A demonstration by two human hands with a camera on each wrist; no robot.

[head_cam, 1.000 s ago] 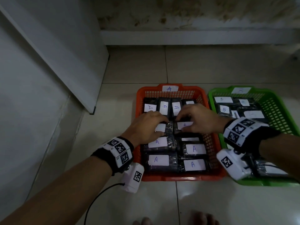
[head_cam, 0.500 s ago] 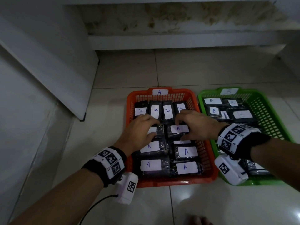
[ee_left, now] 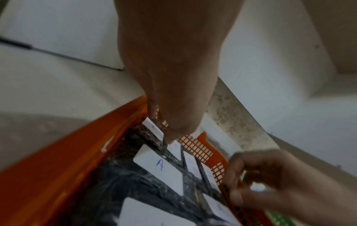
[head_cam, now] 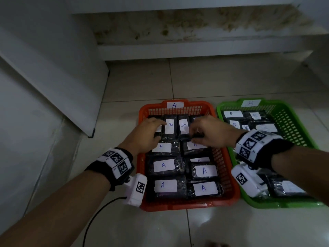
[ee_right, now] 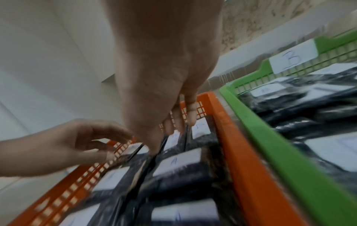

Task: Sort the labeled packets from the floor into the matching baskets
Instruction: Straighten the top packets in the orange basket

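Nearest me, my left forearm and right forearm reach forward, each with a black wrist strap (head_cam: 116, 164) carrying white tags. Below them sits the orange basket (head_cam: 188, 205) on the tiled floor (head_cam: 142, 82), filled with dark packets (head_cam: 164, 165) in two columns, each with a white label marked A. Just beside it, on my right, stands the green basket (head_cam: 284, 204), holding dark packets with labels marked B (head_cam: 231, 114).

Further in, both hands are over the far row of the orange basket. My left hand (head_cam: 146, 135) has its fingers straight and spread, the tips touching the far-left packet (ee_left: 154, 130), which stands on edge against the basket wall; that grip is apart, clamped on nothing. My right hand (head_cam: 211, 133) has its fingers bent down among the upright packets at the far right; blur keeps me from saying whether that grip has closed on one, so I cannot tell.

Beyond the baskets, a white A tag (head_cam: 174, 105) and a B tag (head_cam: 250, 103) sit on the far rims, then bare tiles and a stained wall (head_cam: 195, 27).
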